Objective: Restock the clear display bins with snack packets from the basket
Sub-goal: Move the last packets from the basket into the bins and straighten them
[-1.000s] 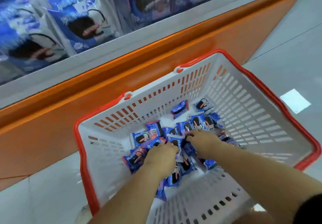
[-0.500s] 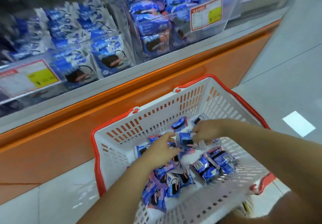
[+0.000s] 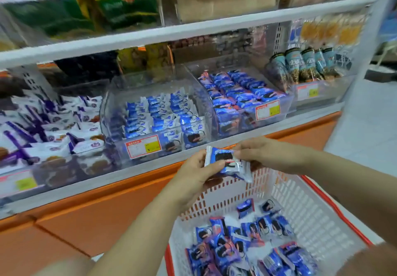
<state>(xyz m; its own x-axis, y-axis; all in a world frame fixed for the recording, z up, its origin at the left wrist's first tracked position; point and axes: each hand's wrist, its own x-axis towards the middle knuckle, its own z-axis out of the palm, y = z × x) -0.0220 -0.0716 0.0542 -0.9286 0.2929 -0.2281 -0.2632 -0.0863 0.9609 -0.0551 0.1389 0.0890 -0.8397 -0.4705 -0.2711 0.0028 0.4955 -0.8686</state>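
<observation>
Both forearms enter from the lower edge and meet at centre frame, above the far wall of the basket (image 3: 300, 207). The left hand (image 3: 193, 174) grips the left end of a packet (image 3: 225, 161), with the thumb laid across its front and the fingers curled behind. The right hand (image 3: 270, 153), palm down, pinches the packet's upper right edge between thumb and fingertips. The packet is held tilted, clear of the basket, just in front of the grey ledge (image 3: 139, 168). Loose packets (image 3: 236, 252) lie on the basket floor, lower right. At mid frame stand two clear bins. The centre bin (image 3: 108, 112) holds blue-and-white packets, and the right bin (image 3: 286, 104) holds darker blue ones.
</observation>
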